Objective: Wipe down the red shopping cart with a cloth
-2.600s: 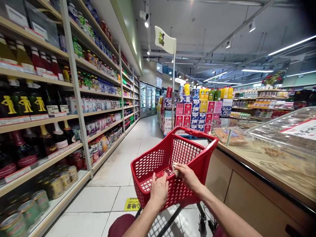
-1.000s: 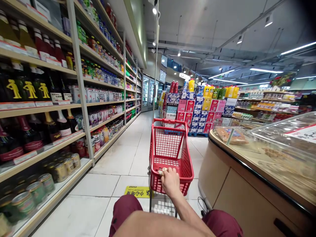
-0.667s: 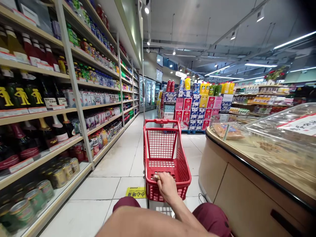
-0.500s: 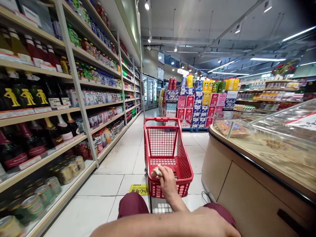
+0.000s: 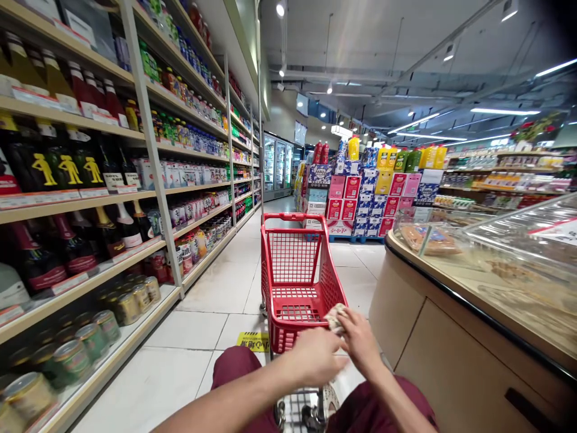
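Crumpled pale cloth (image 5: 335,316), seen at the near right corner of a red shopping cart (image 5: 333,284). We find the right hand (image 5: 360,340) in a narrow grip, the cloth bunched in its fingers; whether it presses on the cart's near rim (image 5: 297,325) we cannot tell. Just beside it the left hand (image 5: 317,356) is blurred, overlapping the right in view, and we cannot tell how far its grip is open. Compared with half a second earlier, the cloth has shifted rightward along the near rim, and the left hand has risen from beside the right knee (image 5: 387,400). We note the cloth's off-white, faintly mottled folds.
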`<state>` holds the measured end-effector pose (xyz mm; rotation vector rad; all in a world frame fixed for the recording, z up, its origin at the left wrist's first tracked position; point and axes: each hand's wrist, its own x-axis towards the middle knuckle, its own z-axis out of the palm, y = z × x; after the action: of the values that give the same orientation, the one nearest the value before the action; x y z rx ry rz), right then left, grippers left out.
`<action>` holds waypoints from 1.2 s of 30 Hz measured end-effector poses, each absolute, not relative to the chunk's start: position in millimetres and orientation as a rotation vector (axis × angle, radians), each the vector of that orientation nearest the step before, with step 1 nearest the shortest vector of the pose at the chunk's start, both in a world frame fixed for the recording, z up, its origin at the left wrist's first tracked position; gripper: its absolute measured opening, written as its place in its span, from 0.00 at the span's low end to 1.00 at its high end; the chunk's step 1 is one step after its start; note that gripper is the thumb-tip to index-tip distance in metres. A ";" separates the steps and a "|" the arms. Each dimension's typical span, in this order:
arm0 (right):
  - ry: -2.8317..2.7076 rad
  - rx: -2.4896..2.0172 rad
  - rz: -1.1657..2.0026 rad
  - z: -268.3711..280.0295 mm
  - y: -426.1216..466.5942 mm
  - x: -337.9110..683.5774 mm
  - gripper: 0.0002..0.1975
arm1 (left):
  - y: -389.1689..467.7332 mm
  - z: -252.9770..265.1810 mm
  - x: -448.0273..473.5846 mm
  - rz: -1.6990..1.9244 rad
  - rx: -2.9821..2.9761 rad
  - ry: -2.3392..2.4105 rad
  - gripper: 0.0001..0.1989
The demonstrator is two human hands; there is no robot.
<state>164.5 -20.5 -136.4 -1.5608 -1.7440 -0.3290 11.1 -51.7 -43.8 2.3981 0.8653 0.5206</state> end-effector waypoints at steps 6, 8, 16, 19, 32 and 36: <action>-1.817 -1.307 -0.383 -147.4 -7.1 90.1 0.18 | 27.3 -104.7 -47.0 1.104 2.111 1.678 0.20; -1.840 -1.286 -0.391 -149.9 -2.7 86.4 0.18 | 36.0 -128.3 -52.3 1.164 2.181 1.599 0.20; -1.694 -1.459 -0.342 -158.6 -6.9 123.2 0.19 | 37.7 -141.1 -58.5 1.205 2.247 1.511 0.18; -1.833 -1.402 -0.339 -158.4 -1.1 85.4 0.21 | 37.5 -140.9 -60.1 1.144 2.241 1.541 0.19; -1.352 -1.569 -0.005 -129.3 -10.3 107.0 0.25 | 38.1 -140.9 -56.8 1.089 2.230 1.633 0.20; -1.343 -1.352 0.098 -117.3 -6.5 95.4 0.25 | 39.5 -141.8 -57.2 1.088 2.222 1.639 0.21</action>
<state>95.4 -6.5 -117.3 -1.3524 -1.3433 0.0975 -57.2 39.5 -141.8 2.2220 1.6387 1.0878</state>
